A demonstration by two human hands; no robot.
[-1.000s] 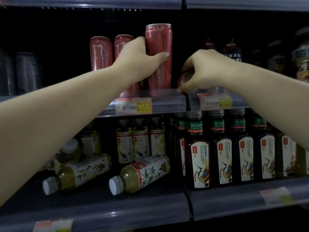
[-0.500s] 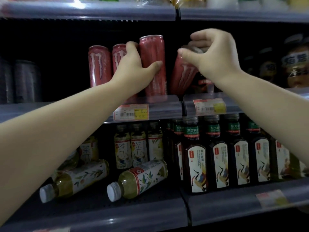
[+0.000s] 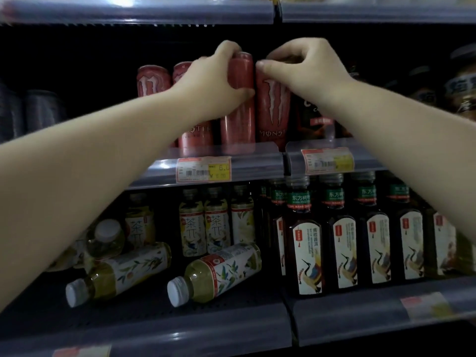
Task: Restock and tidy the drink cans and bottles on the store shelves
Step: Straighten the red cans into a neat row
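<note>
Several tall red cans stand on the middle shelf. My left hand grips one upright red can around its upper part. Just right of it stands a red can with a claw logo, and my right hand grips that can by its top rim. The two cans stand side by side and touch. Two more red cans stand behind my left arm, partly hidden.
Dark cans stand at far left, dark bottles right of the red cans. Below, two tea bottles lie on their sides among upright ones; dark crane-label bottles fill the right. Price tags line the shelf edge.
My right hand lifted the lying red can, tilted it up and stood it upright beside the can in my left hand. My left hand slid higher on its can.
</note>
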